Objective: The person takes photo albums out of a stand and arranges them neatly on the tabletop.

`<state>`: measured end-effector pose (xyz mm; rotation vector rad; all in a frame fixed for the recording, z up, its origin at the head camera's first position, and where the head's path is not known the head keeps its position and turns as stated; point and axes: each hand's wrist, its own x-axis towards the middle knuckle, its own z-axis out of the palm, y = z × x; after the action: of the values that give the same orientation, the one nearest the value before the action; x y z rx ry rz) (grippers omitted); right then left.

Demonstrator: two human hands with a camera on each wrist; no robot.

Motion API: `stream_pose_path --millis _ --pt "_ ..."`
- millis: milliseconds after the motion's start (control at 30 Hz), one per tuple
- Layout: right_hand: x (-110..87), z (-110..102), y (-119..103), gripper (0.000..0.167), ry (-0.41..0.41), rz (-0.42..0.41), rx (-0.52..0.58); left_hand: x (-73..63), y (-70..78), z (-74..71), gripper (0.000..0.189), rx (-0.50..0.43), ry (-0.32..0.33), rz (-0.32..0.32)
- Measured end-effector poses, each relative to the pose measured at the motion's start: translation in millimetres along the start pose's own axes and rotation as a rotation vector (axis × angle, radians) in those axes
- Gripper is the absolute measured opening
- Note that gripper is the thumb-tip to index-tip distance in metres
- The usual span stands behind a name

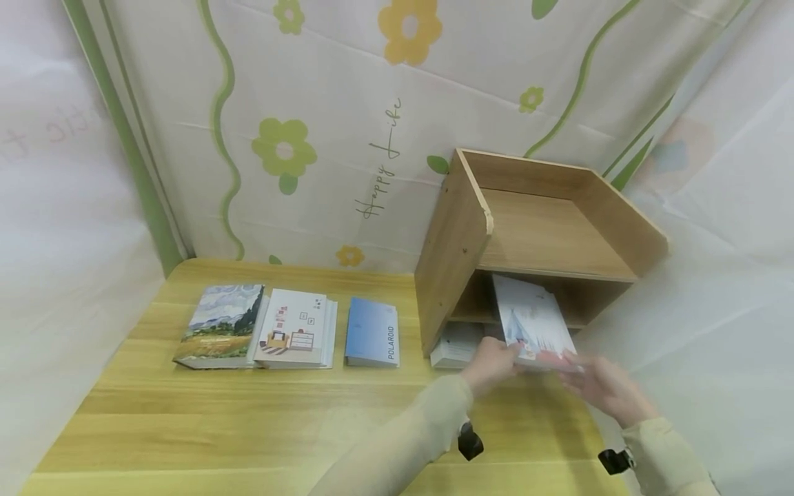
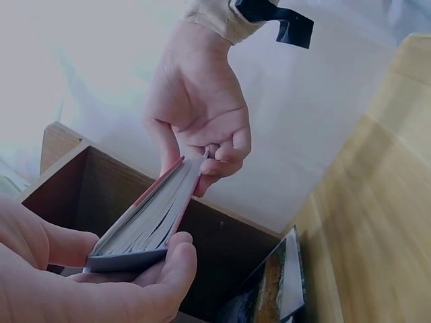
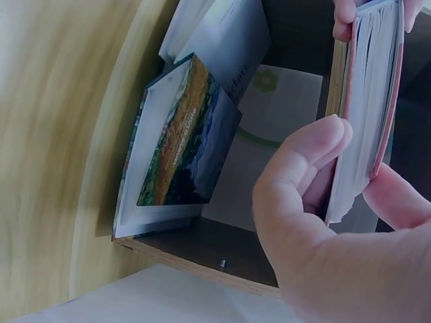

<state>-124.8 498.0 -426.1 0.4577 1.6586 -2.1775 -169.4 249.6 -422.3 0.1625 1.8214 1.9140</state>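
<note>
Both hands hold a thick photo album (image 1: 535,320) with a pale cover showing a tent drawing, its far end inside the upper compartment of the wooden desk shelf (image 1: 455,241). My left hand (image 1: 492,366) grips the near left corner, thumb on one cover and fingers on the other. On the near right corner, my right hand (image 1: 606,389) pinches the covers the same way. The left wrist view shows the album's page edges (image 2: 149,219) between reddish cover edges. Below, in the lower compartment, lie an album with a landscape painting (image 3: 178,145) and a pale blue one (image 3: 232,50).
Left of the shelf on the wooden table (image 1: 248,413) lie a blue POLAROID album (image 1: 372,332), a white album with a furniture drawing (image 1: 291,327) and a landscape-painting album (image 1: 223,324). A flowered curtain (image 1: 335,138) hangs behind; white fabric (image 1: 713,310) borders the right.
</note>
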Motion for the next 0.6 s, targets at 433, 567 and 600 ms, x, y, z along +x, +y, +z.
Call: stream_pose_path --millis 433,567,600 --pt "-2.5 6.3 9.5 0.01 0.044 0.022 -0.024 -2.5 -5.0 -5.6 0.028 0.093 -0.015 0.01" --pt "-3.9 10.0 10.9 0.01 0.079 0.029 -0.033 -1.6 -6.4 -5.4 0.027 0.113 -0.022 0.003" --pt "-4.4 10.6 11.4 0.01 0.079 0.026 -0.038 -1.7 -6.4 -5.4 0.027 0.113 -0.022 0.002"
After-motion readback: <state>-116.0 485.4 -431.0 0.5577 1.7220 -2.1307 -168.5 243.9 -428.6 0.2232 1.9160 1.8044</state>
